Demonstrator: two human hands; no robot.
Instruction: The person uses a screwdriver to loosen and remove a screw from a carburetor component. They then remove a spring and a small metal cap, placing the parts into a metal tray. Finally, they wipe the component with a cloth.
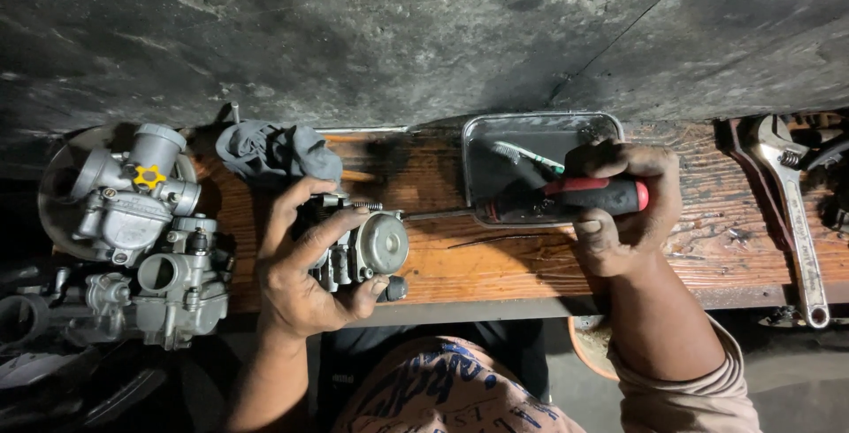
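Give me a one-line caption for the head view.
Left hand grips a carburetor; right hand drives a red-handled screwdriver into it.

Bare plank (522,265) between hands; tray (495,132) behind, carburetors (141,229) crowding left.

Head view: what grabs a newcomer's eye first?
Centre: the left hand grips a grey carburetor while the right hand drives a red-and-black screwdriver into its side. Far left, two more carburetors sit piled, one with a yellow knob. A metal tray holds a toothbrush behind the screwdriver.
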